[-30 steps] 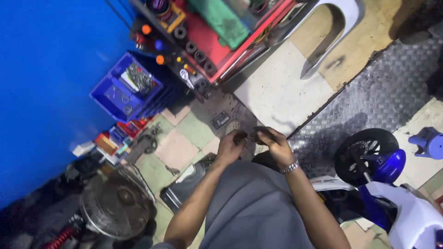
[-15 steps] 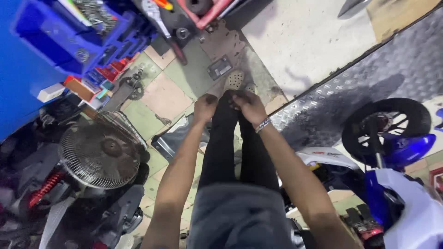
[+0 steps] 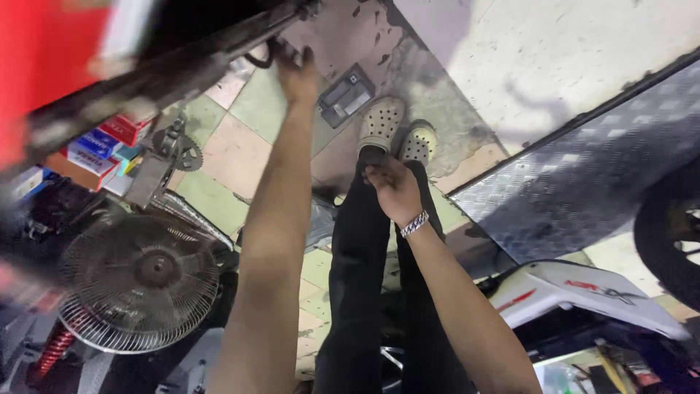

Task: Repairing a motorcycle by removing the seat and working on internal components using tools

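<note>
My left hand is stretched far forward, its fingers curled on the lower edge of a dark blurred cart frame at the top left. My right hand hangs lower, loosely curled over my black trousers, with a metal bracelet at the wrist; I cannot see anything in it. Below both hands stand my feet in pale perforated clogs on the stained floor. A small dark flat box lies on the floor just beyond the clogs.
A floor fan lies face up at the lower left beside a red spring shock. Coloured small boxes and a sprocket sit at left. A chequer-plate ramp, a tyre and a white scooter panel stand at right.
The view has dropped closer to the floor. My left hand left my knees and reached forward to the cart's lower edge; my right hand stayed near my legs.
</note>
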